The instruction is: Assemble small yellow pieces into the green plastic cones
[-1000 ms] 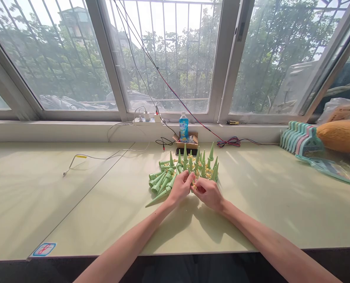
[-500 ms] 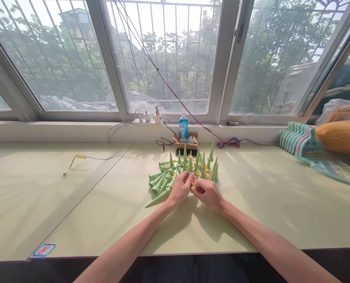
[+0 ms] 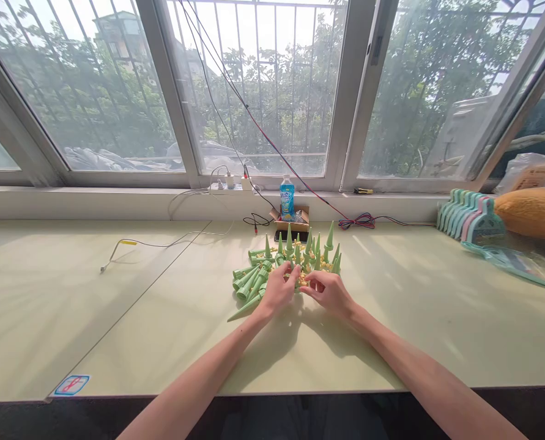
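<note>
My left hand [image 3: 280, 289] is closed, its fingers around a green plastic spike [image 3: 292, 265] that is mostly hidden by them. Close to its right, my right hand [image 3: 331, 293] has thumb and forefinger at a small yellow plastic piece [image 3: 304, 280], seemingly pinched between the tips. Just beyond both hands, several green spikes stand upright, such as one spike [image 3: 329, 237]. More green spikes [image 3: 252, 285] lie in a heap left of my left hand. Among the upright ones are scattered small yellow pieces [image 3: 328, 259].
Behind the spikes are a phone [image 3: 292, 236], a small cardboard box [image 3: 302, 223] and a blue bottle [image 3: 287, 198]. A bundled cable [image 3: 363, 221] lies near the sill. Pastel plastic items [image 3: 471, 217] stand at right by an orange plush object [image 3: 529, 214]. A thin cable [image 3: 162, 245] crosses the left tabletop.
My right hand has drawn slightly away from my left, and its fingers have loosened a little. My left hand stays nearly in place. The view has shifted slightly.
</note>
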